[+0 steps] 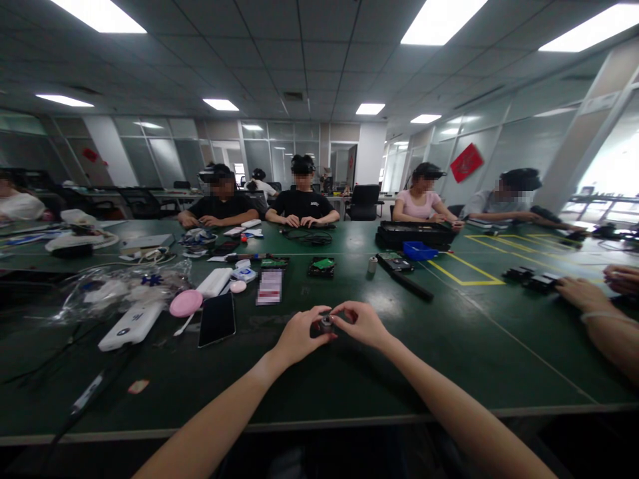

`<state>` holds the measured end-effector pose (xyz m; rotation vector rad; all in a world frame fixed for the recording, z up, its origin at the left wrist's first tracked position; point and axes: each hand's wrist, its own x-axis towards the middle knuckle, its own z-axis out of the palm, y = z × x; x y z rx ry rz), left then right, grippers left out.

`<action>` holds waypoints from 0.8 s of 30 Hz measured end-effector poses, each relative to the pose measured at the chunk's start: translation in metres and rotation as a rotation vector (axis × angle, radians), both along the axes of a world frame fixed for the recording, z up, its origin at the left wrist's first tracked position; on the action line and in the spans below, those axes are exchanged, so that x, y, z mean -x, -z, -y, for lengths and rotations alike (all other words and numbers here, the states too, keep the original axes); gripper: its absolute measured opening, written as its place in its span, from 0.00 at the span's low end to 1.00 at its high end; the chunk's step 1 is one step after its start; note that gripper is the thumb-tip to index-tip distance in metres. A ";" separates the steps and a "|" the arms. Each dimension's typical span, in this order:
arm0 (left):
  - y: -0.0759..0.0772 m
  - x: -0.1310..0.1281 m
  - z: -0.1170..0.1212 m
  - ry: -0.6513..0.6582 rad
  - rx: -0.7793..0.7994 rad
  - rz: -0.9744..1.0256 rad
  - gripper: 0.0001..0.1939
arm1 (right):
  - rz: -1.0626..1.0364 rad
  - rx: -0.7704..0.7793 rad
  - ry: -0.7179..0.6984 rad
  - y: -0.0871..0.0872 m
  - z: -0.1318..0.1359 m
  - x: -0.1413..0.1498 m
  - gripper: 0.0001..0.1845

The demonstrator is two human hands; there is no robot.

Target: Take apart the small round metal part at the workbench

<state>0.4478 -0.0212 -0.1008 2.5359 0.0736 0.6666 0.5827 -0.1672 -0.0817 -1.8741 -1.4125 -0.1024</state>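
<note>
Just above the green tabletop, a small grey metal cylinder [326,324] with a dark hollow in its top is between my hands. My left hand [301,330] curves around its left side, thumb and fingers closed on it. On the opposite side my right hand [365,323] has thumb and forefinger pinched together at the upper rim. Whether a tiny part sits in that pinch is too small to tell. A similar metal cylinder [372,265] stands farther back, beside a hard drive [394,261] and a black strip [412,285].
On the left lie a dark phone [217,320], a pink disc [186,303], a white case [130,326] and plastic bags [100,289]. Behind are a green circuit board [323,264] and a blue bin [419,251]. Co-workers sit across the table; another person's arm [606,326] reaches in from the right.
</note>
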 end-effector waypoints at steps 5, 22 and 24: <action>-0.001 0.000 0.002 -0.003 0.013 -0.009 0.28 | -0.018 -0.007 -0.004 0.003 -0.001 -0.004 0.13; -0.002 0.001 0.001 -0.004 -0.010 -0.004 0.28 | -0.103 0.037 -0.053 -0.002 0.001 -0.005 0.15; -0.002 0.001 0.001 -0.007 -0.011 -0.008 0.28 | -0.110 0.043 -0.060 -0.002 0.001 -0.005 0.14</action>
